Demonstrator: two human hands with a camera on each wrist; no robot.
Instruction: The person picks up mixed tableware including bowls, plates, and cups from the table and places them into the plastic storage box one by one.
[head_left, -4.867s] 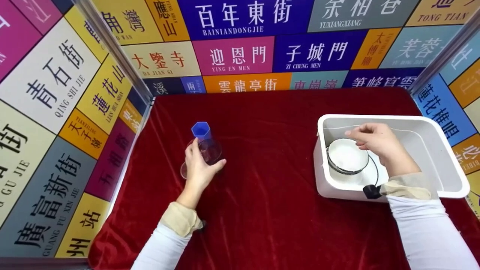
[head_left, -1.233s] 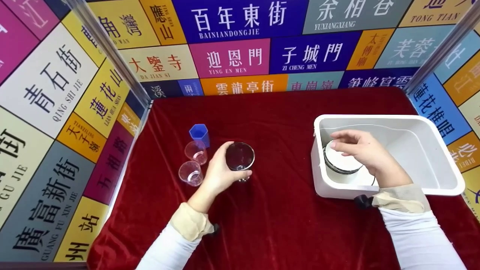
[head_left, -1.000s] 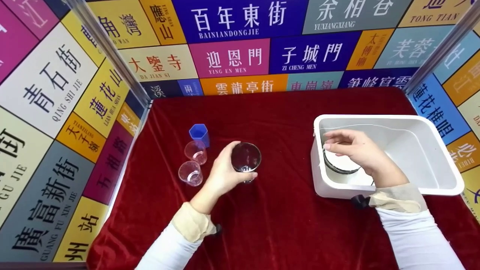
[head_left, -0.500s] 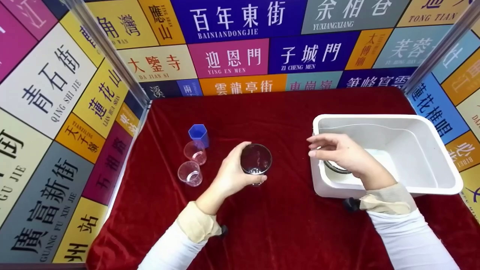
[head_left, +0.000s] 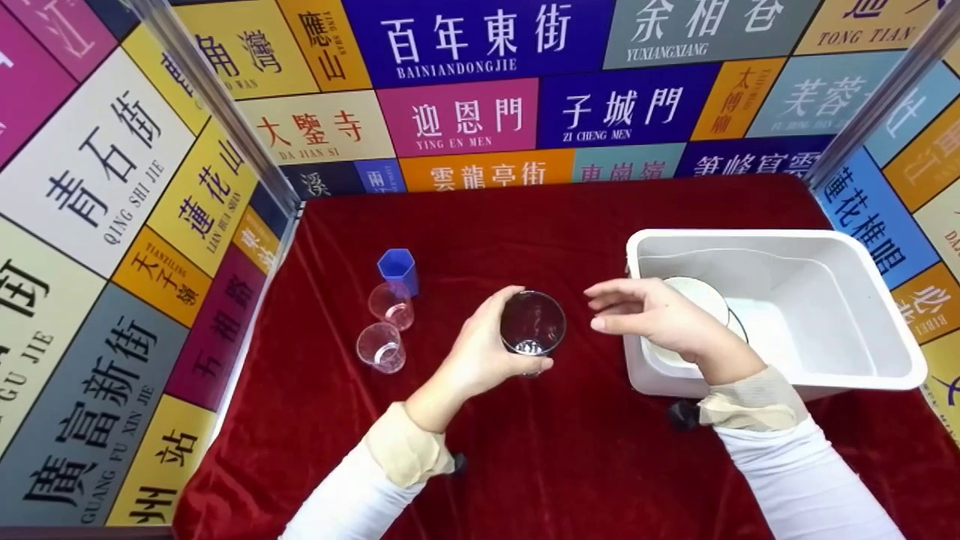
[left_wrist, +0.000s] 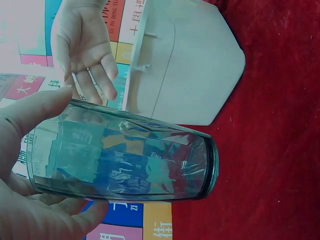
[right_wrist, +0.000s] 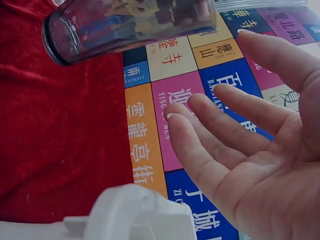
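Observation:
A tall clear drinking glass (head_left: 534,324) with a thick base is held up by my left hand (head_left: 486,346), thumb and fingers round its upper part. The left wrist view shows the glass (left_wrist: 125,155) side-on, with its base off the cloth. To its right, my right hand (head_left: 660,319) hovers with relaxed fingers over the near left rim of a white plastic tub (head_left: 780,382). Nothing lies in that hand; its palm faces the glass in the right wrist view. Inside the tub, a white bowl (head_left: 701,292) is partly hidden by the right hand.
Two clear plastic cups (head_left: 381,347) and a blue hexagonal cup (head_left: 397,270) stand at the left on the red velvet cloth (head_left: 555,457). Panels (head_left: 457,116) printed with street names wall in the back and both sides.
My left hand has picked up the glass from beside the cups and carried it right. The right hand has moved left from above the bowl, past the tub's rim, towards the glass.

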